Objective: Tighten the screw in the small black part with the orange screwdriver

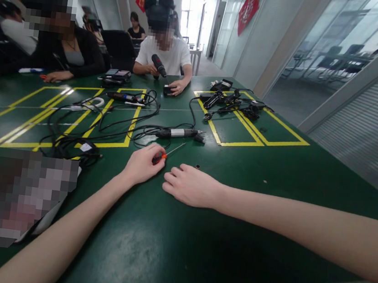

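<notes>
Screwdriver [163, 157] inside left grip [145, 163]

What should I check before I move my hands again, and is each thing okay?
1. Left hand has hold of the screwdriver: ok.
2. Screwdriver's tip isn't touching your right hand: ok, it points past the fingers.
3. Nothing under your right hand: cannot tell, the palm faces down.
4. Black cables neat: not ok, they loop over each other.
5. Other person's hands away from yours: ok, they're across the table.
</notes>
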Action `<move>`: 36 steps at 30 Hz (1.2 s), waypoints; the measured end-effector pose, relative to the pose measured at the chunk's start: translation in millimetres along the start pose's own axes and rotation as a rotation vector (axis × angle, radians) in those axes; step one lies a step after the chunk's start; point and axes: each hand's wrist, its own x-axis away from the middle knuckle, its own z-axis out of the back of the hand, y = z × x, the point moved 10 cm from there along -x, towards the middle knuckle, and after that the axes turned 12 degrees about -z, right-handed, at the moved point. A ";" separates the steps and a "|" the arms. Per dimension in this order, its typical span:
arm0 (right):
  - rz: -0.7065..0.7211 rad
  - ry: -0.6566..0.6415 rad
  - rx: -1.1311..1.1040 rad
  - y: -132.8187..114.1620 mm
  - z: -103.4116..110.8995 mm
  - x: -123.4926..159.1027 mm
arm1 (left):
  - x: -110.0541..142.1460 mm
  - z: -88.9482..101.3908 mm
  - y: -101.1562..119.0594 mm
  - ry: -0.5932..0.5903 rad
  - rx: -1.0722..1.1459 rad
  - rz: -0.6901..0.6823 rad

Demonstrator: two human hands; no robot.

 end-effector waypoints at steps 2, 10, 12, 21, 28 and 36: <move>-0.007 -0.006 0.002 4.4 -1.2 4.4 | -0.7 0.1 0.0 -0.002 0.007 -0.001; -0.084 -0.089 0.032 36.8 -18.0 33.0 | -1.9 0.1 2.7 -0.019 0.018 -0.011; -0.084 -0.094 0.043 46.4 -23.3 42.4 | -2.1 -0.3 2.4 -0.024 0.022 -0.010; -0.160 -0.001 -0.066 112.5 -52.3 102.9 | -2.0 -2.3 2.0 -0.039 0.032 -0.004; -0.477 -0.061 -0.272 195.0 -85.8 170.5 | -2.0 -1.3 1.9 -0.039 0.026 0.003; -0.780 -0.089 -0.226 242.4 -95.8 244.6 | -1.6 -0.2 2.4 -0.029 0.033 -0.005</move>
